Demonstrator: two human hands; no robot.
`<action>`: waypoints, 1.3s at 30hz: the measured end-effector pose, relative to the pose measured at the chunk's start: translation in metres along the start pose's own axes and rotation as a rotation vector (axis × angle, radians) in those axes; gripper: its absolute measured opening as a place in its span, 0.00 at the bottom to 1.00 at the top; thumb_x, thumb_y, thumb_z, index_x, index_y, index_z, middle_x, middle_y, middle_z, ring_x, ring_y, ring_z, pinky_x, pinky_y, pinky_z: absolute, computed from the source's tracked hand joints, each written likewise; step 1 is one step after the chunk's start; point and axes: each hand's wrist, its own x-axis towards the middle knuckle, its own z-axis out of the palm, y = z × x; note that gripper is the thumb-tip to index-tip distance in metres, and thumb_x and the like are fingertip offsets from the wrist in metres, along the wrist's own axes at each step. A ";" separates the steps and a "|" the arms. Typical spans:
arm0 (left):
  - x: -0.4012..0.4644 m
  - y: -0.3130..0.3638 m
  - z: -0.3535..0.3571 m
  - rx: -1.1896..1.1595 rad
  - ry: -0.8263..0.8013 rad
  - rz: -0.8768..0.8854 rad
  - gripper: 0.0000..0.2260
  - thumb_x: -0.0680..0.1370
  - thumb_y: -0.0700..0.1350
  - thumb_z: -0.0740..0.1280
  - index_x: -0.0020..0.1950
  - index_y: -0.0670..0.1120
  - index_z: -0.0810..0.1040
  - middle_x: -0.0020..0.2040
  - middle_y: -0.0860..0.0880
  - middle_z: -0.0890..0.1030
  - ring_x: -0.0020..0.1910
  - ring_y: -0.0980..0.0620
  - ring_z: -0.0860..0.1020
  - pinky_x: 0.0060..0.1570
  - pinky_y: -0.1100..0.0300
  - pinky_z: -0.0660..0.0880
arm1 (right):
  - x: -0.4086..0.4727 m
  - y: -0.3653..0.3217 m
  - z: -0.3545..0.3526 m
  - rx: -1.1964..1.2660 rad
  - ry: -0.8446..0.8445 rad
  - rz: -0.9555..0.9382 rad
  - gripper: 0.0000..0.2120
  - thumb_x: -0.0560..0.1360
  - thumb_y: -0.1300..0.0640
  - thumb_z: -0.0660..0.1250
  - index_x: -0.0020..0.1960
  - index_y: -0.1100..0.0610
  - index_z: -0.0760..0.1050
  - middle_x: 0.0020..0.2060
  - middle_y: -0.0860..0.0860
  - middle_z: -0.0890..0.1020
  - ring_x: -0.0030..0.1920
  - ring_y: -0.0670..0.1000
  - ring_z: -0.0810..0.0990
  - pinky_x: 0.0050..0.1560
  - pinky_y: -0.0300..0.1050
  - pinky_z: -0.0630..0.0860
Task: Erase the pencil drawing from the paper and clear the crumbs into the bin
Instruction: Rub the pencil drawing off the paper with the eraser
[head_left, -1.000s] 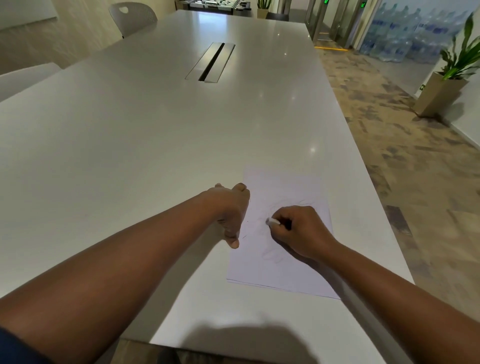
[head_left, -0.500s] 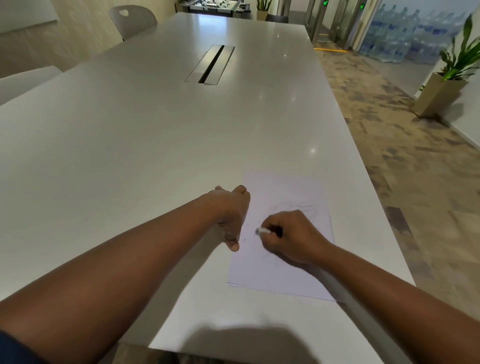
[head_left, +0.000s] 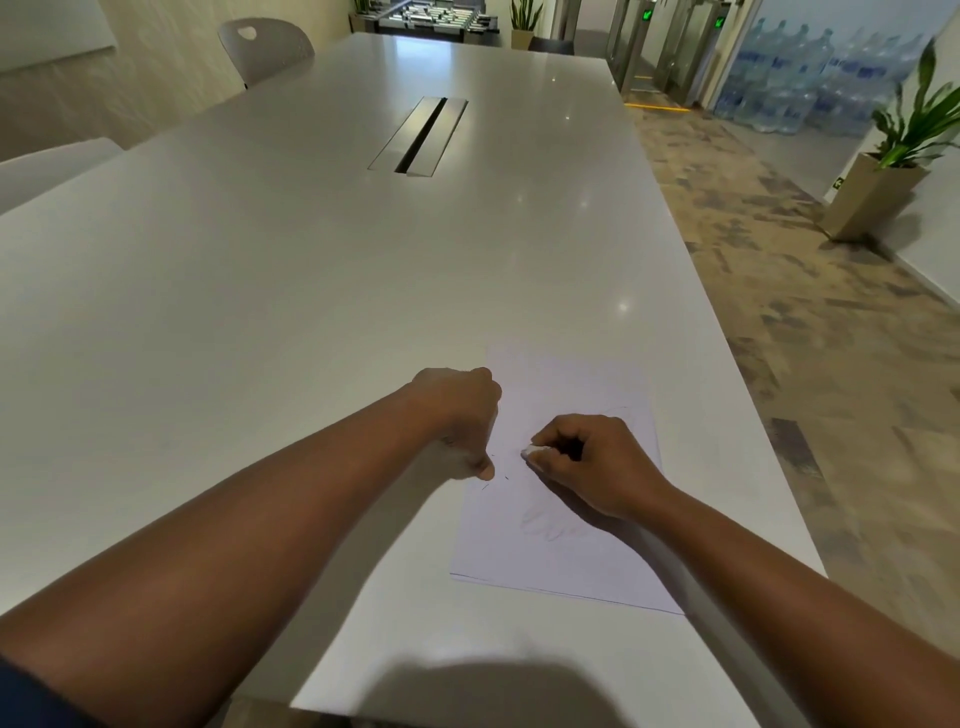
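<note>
A dark shadow falls on the near edge of the white desk (head_left: 208, 322), and both bare forearms reach forward over it. A strip of dark blue sleeve (head_left: 31, 696) shows at the lower left corner, cut off by the frame. The paper (head_left: 576, 561) lies flat on the desk near its right edge. The right hand (head_left: 597, 462) rests on the paper with its fingers curled, pinching a small white eraser (head_left: 532, 451) whose tip presses on the sheet; most of the eraser is hidden inside the grip. The left hand (head_left: 460, 415) is a closed fist set on the paper's left edge, knuckles down; whether it holds anything inside cannot be told. A few short dark pencil marks (head_left: 496, 470) show between the two hands, and a faint smudged drawing lies below the right hand, too pale to make out. Further up, a metal cable slot (head_left: 418, 136) sits in the desk's middle. A grey chair (head_left: 265, 44) stands at the far left, a potted plant (head_left: 898, 161) on the floor at right, and stacked water bottles (head_left: 795, 83) beyond.
</note>
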 end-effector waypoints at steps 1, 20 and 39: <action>0.001 0.002 -0.001 0.013 0.022 0.006 0.29 0.65 0.64 0.79 0.56 0.49 0.75 0.56 0.53 0.72 0.44 0.48 0.76 0.36 0.57 0.67 | 0.000 0.000 0.000 -0.009 0.002 0.009 0.02 0.77 0.55 0.76 0.48 0.53 0.85 0.40 0.45 0.87 0.42 0.42 0.83 0.42 0.31 0.76; 0.024 -0.016 0.011 0.009 -0.026 0.083 0.42 0.58 0.68 0.80 0.64 0.54 0.68 0.72 0.53 0.66 0.65 0.41 0.70 0.46 0.51 0.72 | 0.004 -0.011 0.005 -0.120 -0.154 -0.090 0.07 0.81 0.55 0.71 0.47 0.56 0.85 0.39 0.48 0.86 0.42 0.46 0.82 0.45 0.43 0.79; 0.017 -0.018 0.012 -0.021 -0.095 0.067 0.63 0.60 0.68 0.80 0.82 0.60 0.42 0.84 0.57 0.42 0.81 0.35 0.42 0.69 0.39 0.66 | 0.018 0.001 0.003 -0.125 -0.043 -0.065 0.08 0.83 0.59 0.67 0.56 0.51 0.83 0.48 0.43 0.77 0.50 0.36 0.76 0.49 0.24 0.67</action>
